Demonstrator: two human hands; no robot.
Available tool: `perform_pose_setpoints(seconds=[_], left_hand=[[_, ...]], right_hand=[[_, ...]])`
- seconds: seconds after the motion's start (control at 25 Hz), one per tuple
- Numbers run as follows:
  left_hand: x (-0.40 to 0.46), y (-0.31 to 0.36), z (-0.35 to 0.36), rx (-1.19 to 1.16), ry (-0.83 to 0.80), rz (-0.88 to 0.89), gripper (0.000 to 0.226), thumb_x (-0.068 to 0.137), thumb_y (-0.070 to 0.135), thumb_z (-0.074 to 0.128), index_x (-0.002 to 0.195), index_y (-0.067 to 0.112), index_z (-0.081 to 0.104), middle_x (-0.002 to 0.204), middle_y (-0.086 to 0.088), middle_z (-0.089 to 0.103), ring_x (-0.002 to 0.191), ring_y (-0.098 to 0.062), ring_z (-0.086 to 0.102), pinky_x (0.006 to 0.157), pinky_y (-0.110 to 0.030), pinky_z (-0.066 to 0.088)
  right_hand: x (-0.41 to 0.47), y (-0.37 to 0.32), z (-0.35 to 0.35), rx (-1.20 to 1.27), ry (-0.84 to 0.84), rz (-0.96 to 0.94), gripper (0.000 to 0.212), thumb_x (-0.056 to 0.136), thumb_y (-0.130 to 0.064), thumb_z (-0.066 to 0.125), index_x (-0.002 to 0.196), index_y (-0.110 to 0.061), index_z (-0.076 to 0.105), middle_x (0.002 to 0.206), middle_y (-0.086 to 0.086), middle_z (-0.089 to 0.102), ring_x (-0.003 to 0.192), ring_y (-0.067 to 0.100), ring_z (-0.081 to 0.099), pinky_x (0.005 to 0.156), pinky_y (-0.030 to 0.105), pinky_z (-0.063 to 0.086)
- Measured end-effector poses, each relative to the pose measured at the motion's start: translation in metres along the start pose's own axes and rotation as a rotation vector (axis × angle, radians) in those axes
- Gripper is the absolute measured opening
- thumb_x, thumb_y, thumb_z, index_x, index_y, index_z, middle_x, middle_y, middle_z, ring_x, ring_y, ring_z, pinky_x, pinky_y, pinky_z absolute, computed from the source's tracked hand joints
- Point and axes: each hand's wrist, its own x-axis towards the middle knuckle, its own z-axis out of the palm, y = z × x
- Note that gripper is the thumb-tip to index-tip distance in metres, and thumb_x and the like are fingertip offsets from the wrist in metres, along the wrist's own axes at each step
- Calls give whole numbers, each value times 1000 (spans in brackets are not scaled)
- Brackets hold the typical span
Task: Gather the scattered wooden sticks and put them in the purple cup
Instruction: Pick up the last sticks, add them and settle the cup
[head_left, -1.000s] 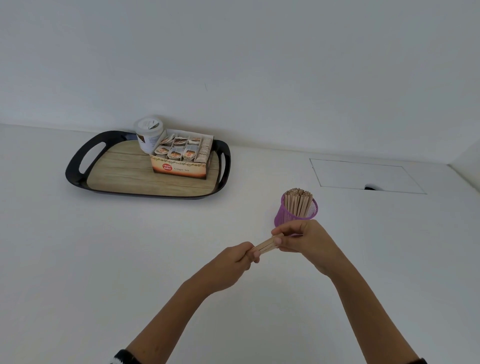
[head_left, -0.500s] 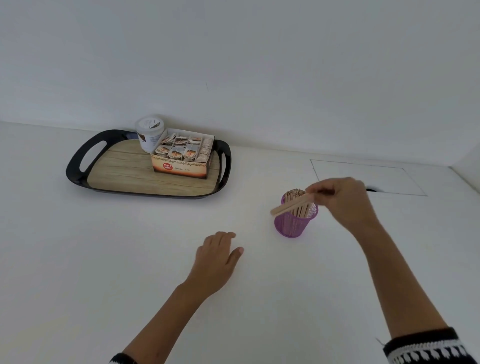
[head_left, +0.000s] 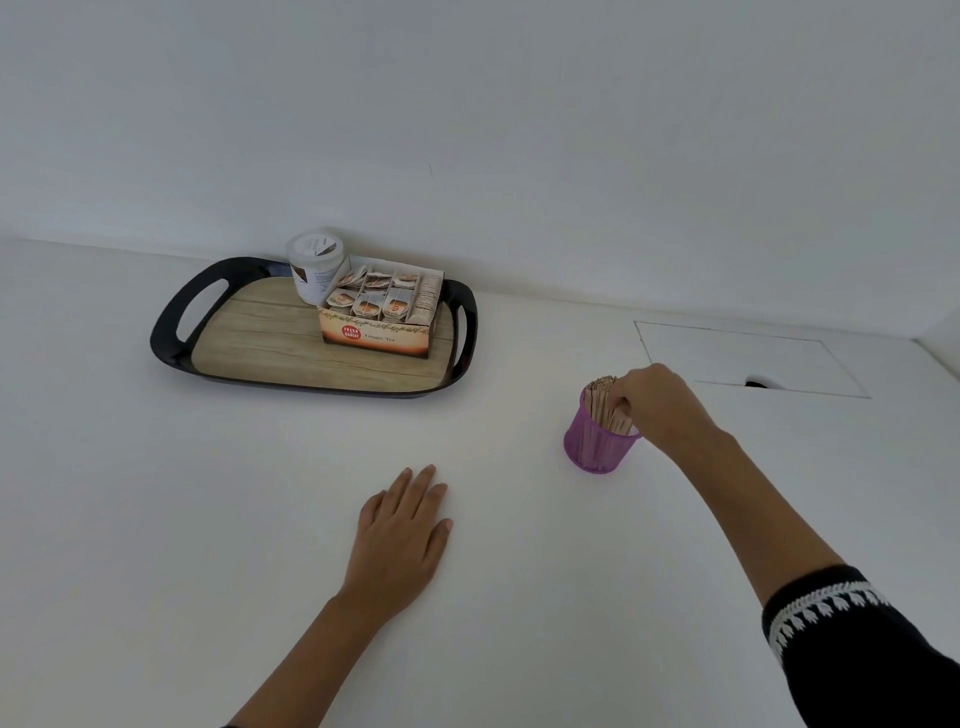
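Note:
The purple mesh cup (head_left: 592, 452) stands on the white counter, right of centre, packed with upright wooden sticks (head_left: 600, 397). My right hand (head_left: 657, 402) is over the cup's right rim, its fingers curled down around the sticks inside. My left hand (head_left: 402, 535) lies flat on the counter, palm down, fingers straight, to the lower left of the cup. I see no loose sticks on the counter.
A black tray with a wood-look base (head_left: 260, 343) sits at the back left, carrying a tea-bag box (head_left: 382, 322) and a white jar (head_left: 317, 265). A rectangular hatch with a finger notch (head_left: 748, 358) is set into the counter behind the cup.
My right hand carried the bundle of sticks from in front of the cup up over it and lowered them in. My left hand let go of the bundle and settled flat on the counter.

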Motion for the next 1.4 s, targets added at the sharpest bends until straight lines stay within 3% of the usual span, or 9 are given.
perform_pose_setpoints(seconds=[0.2,0.48,0.64,0.72,0.88,1.04,1.2,1.32,1.4], left_hand=[[2,-11,-1,-17,-21,53,50,95,41,29,134,20,52,150,2,40,140,-21,34,106,-40,32],[-8,-50,-13,-34,-30,190,42,95,34,39,132,22,55,148,4,43,137,-18,39,107,-38,32],[-12,-68,-16,-55,-25,229,41,96,33,39,133,24,53,149,6,41,139,-17,35,109,-36,27],[-12,-68,-15,-67,-12,236,40,96,31,42,133,23,53,150,6,40,140,-17,34,109,-36,26],[-8,-63,-15,-146,2,190,41,95,29,46,135,23,50,150,8,39,141,-13,30,107,-31,21],[1,-51,-18,-346,-82,100,57,95,38,48,146,24,28,151,10,31,139,-4,25,106,-25,15],[9,-27,-20,-539,-223,101,90,86,49,61,151,26,3,159,7,15,143,-10,18,113,-36,19],[20,-10,-17,-690,-237,58,114,71,57,73,148,37,-9,160,9,9,143,-12,18,113,-39,23],[31,0,-13,-778,-205,16,122,60,64,77,144,47,-10,159,10,13,143,-14,22,113,-44,28]], right_hand=[[5,-4,1,72,47,-27,32,83,4,49,95,-10,75,90,11,70,84,29,62,72,35,48],[3,-5,12,260,331,281,27,88,-6,59,113,-7,68,117,18,64,107,34,59,90,39,45],[-8,-12,30,548,100,382,82,76,-40,76,142,-9,37,142,17,39,131,32,39,106,44,34],[-12,-17,40,577,16,415,107,64,-44,84,146,-10,23,144,17,33,133,33,34,107,45,33],[-20,-41,49,571,102,483,117,57,-41,88,145,-7,20,140,18,35,128,37,38,106,47,35],[-38,-89,62,599,46,409,133,52,-46,89,149,-6,6,142,16,30,131,38,34,108,47,30],[-62,-96,55,720,-269,216,141,50,-61,83,150,-19,-7,150,9,24,138,30,27,112,46,29],[-59,-98,37,907,-154,162,131,49,-84,61,151,-23,5,153,2,26,139,23,29,110,40,33],[-49,-108,36,848,-45,75,117,60,-84,50,150,-21,11,156,1,22,143,20,22,113,40,27]])
